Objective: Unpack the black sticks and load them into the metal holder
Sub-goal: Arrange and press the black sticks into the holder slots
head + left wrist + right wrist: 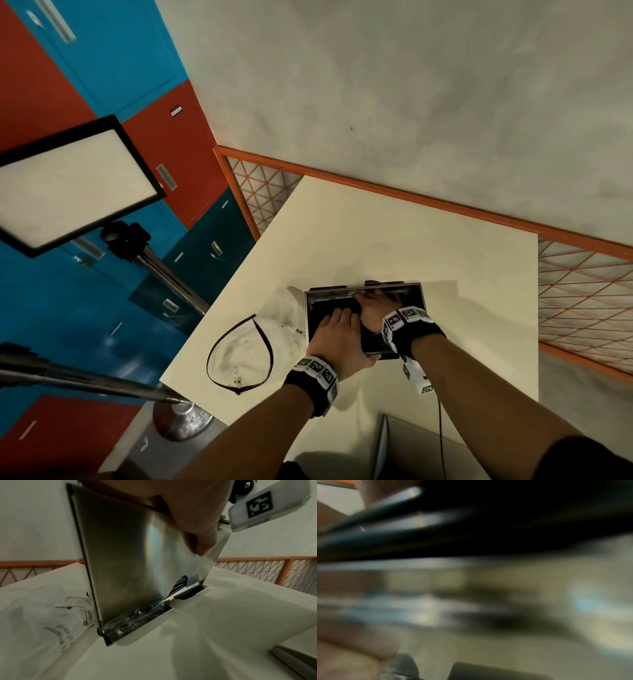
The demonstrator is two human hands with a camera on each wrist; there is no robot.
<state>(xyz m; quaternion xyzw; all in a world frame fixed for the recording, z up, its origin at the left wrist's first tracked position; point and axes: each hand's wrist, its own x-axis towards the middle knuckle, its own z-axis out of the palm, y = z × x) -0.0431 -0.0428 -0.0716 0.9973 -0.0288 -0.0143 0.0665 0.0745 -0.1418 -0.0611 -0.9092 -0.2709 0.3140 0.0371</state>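
The metal holder (422,295), a shiny open-topped box, stands on the cream table (445,246). My left hand (337,325) grips its near wall, fingers over the rim onto the black sticks (322,308) inside. In the left wrist view my thumb (202,539) presses the holder's outer wall (120,554), and black sticks (180,584) show through a slot low down. My right hand (376,303) reaches into the holder and holds a dark bundle of sticks. The right wrist view is blurred, with black sticks (488,527) across its top.
An emptied clear plastic bag (260,346) with a black band lies left of the holder. A light panel (68,185) on a stand rises beyond the table's left edge. An orange mesh railing (582,291) runs behind the table. A grey object (387,445) lies near the front edge.
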